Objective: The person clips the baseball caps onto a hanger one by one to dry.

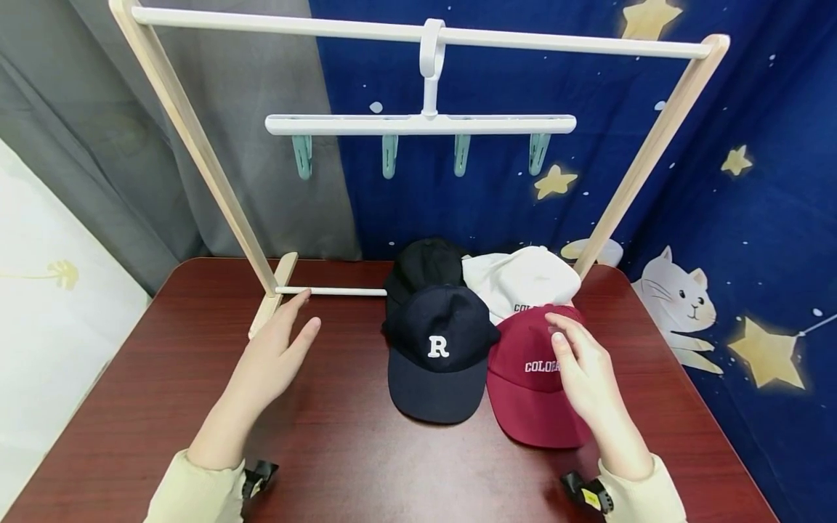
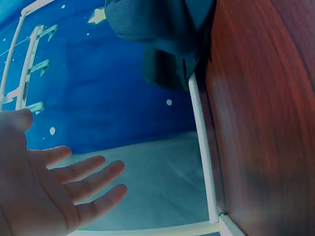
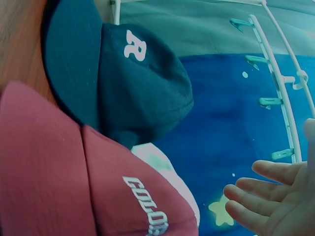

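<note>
Hovering above the table [image 1: 392, 479], the left hand [image 1: 271, 363] hung out near the low white bar [image 1: 346, 292], fingers [image 2: 96, 182] parted and nothing in them! Over on the other flank, the right hand [image 1: 588, 370] stood above the red cap [image 1: 526, 403], and the wrist view gave the verdict: fingers a little apart, no contact with it, no grip at all. And what a cluster on the table! The navy cap [image 1: 445, 378] sat up front beside the red one, its white R [image 1: 438, 346] in plain sight, while the black cap [image 1: 421, 265] and the white cap [image 1: 523, 272] were tucked behind, partly covered. That huddle, the two foremost brims [image 1: 434, 399] turned to the near side, probably put those two within easiest reach. Up top, the white hanger [image 1: 418, 125] hung from the rail [image 1: 294, 25] by its hook [image 1: 428, 58], and that hook seemed to bear all the weight, so neither hand had to. Four green clips [image 1: 389, 156] dangled below it in a spaced row, presumably to keep whatever they bore from bunching; not one held a cap.
</note>
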The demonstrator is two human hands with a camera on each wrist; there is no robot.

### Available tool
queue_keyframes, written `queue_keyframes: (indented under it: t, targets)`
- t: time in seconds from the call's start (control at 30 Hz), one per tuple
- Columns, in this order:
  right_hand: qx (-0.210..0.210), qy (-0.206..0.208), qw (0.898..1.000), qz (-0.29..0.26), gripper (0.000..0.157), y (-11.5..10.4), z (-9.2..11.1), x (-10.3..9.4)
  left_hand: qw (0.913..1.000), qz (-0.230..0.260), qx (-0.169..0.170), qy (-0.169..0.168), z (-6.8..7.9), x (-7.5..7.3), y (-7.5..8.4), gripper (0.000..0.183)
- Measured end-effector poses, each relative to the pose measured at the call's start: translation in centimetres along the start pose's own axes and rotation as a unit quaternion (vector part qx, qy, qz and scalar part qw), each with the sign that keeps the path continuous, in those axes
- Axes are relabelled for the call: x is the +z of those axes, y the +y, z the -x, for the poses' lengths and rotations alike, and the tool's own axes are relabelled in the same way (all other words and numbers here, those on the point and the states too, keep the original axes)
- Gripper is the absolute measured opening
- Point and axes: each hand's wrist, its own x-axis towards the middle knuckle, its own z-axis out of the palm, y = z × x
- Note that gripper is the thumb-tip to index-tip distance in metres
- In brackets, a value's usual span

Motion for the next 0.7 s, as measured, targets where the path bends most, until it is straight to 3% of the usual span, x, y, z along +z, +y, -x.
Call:
queue_keyframes:
  t: [0.43, 0.7]
  targets:
    - [0.066, -0.025, 0.997, -0.039, 0.031, -0.6, 1.0, 2.0, 0.9973, 0.049, -0.053, -0.015, 0.2, 2.3, 0.4, 0.059]
    - [0.094, -0.041, 0.993, -0.053, 0.032, -0.6, 1.3, 3.2, 0.9954, 0.076, -0.057, -0.015, 0.1, 3.7, 0.6, 0.058]
